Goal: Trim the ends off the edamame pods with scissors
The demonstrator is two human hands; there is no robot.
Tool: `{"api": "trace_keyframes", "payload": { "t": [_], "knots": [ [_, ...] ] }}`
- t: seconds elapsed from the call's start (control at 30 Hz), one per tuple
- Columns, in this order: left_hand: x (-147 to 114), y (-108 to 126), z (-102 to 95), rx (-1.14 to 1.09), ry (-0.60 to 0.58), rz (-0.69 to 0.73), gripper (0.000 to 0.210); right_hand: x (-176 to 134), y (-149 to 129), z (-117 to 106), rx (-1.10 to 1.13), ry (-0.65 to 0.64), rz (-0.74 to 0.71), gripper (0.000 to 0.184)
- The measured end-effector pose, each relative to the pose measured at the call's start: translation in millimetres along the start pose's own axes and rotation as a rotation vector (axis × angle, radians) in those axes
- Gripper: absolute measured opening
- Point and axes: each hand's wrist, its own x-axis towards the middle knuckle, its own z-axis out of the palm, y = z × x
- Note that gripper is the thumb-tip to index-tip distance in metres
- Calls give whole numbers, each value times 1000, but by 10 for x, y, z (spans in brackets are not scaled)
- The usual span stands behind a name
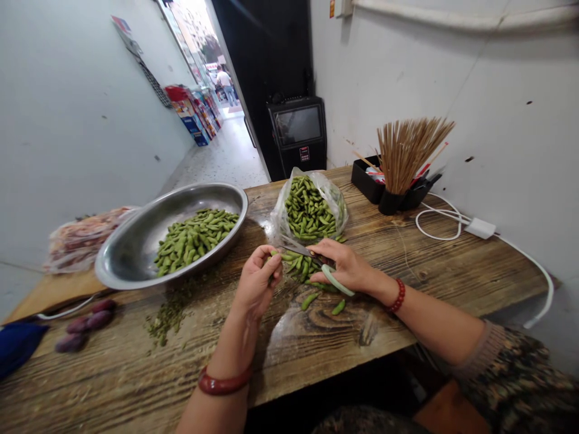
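My left hand [257, 280] is closed on a green edamame pod [274, 255], its tip showing between thumb and fingers. In my right hand [339, 265] is a pair of scissors [335, 281] with pale green handles, the blades pointing left toward that pod. Loose edamame pods [309, 301] lie on the wooden table under and around the scissors. Just behind my hands stands an open clear plastic bag [338, 205] full of pods. To the left, a large oval steel basin [136, 244] holds a heap of pods on its right side.
Small green trimmings [165, 319] are scattered before the basin, with several purple plums [85, 325] farther left. A plastic-wrapped package [85, 238] lies behind them. At the back right, a black organizer [368, 181] holds bamboo skewers [409, 154], near a white cable [511, 244].
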Motion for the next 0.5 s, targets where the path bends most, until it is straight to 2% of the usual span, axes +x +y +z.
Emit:
{"api": "trace_keyframes", "payload": {
  "t": [0.23,0.5],
  "knots": [
    [18,-3,-19,-86,7,-2,27,1,-24,-3,-15,-16,-34,60],
    [14,-22,0,-84,-7,-24,31,0,-69,-13,-38,-34,-45,59]
  ]
}}
